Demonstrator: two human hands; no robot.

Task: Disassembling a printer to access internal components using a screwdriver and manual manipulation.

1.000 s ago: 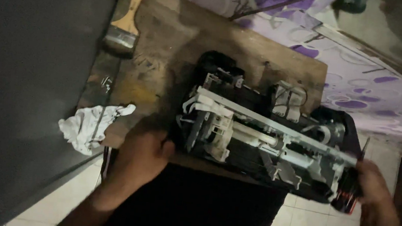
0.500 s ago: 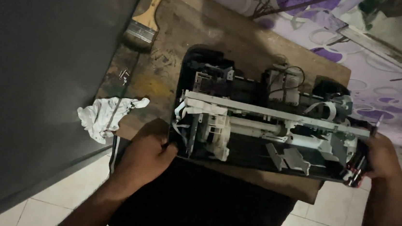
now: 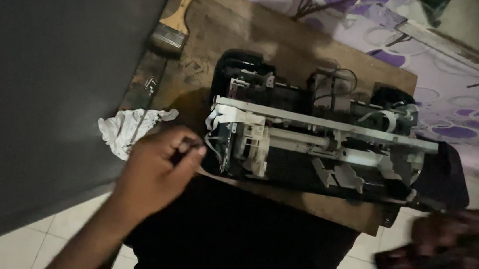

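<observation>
Black plastic and bare metal: the opened printer mechanism [image 3: 314,144] lies across the wooden table [image 3: 271,33]. Left hand [image 3: 158,170] braces its near corner, fingers curled. Right hand [image 3: 443,250] is blurred; grip unclear.

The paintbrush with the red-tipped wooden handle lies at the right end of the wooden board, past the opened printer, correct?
Not quite. In the head view the paintbrush lies at the left end of the wooden board, beside the dark grey panel, up and left of the opened printer.
</observation>
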